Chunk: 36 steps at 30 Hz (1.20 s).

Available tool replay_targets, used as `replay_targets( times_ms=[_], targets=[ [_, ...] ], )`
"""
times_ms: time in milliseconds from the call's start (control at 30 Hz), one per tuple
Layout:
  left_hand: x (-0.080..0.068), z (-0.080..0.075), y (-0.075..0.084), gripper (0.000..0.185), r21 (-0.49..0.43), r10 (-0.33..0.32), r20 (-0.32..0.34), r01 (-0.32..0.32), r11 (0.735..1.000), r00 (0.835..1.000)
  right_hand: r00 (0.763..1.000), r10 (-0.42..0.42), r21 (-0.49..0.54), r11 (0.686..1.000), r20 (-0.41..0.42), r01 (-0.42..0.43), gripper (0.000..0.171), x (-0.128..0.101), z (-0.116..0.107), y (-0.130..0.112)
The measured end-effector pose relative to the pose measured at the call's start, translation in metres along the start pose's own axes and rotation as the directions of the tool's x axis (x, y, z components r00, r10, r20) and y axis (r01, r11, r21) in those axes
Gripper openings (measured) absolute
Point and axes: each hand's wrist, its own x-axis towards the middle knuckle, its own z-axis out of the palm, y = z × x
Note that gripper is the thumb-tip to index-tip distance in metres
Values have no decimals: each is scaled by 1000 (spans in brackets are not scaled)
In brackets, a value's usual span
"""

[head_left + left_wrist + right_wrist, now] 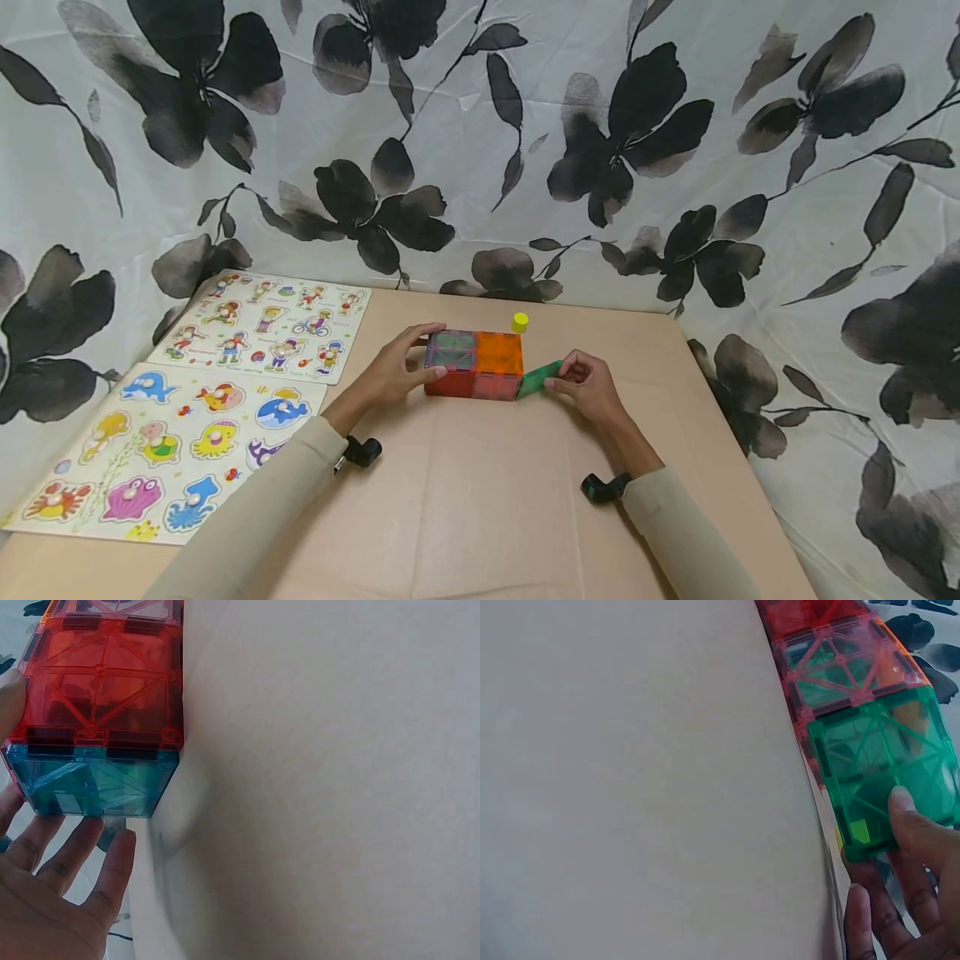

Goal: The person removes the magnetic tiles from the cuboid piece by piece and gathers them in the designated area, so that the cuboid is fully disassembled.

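Both arms enter from the lower edge of the head view in long, close-fitting cream sleeves. The left hand (390,377) and right hand (592,390) are bare, with no rings showing. A small black camera unit sits at each wrist, one at lower centre-left, one at lower centre-right.

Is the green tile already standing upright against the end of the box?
No. In the head view the green tile slants outward from the box, pinched by the right hand.

Glossy translucent plastic tile box (474,365)
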Motion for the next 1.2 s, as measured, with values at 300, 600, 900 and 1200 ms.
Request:
replay_targets(
  times_ms=[300, 600, 900, 1200],
  targets=[
    [0, -1, 0, 76, -5, -9, 8, 9, 1000, 1000, 1000, -30, 62, 998, -3, 30, 21, -14, -17, -3],
    [-1, -2, 2, 76, 1, -11, 4, 11, 1000, 1000, 980, 137, 92, 988, -147, -124, 24, -15, -35, -16],
    [0, 0, 0, 76, -12, -2, 11, 2, 1000, 1000, 954, 262, 74, 964, -146, -254, 34, -1, -31, -19],
    [1, 0, -1, 75, -1, -1, 3, 1, 1000, 1000, 933, 343, 42, 939, -110, -341, 31, 21, -20, -23]
  ],
)
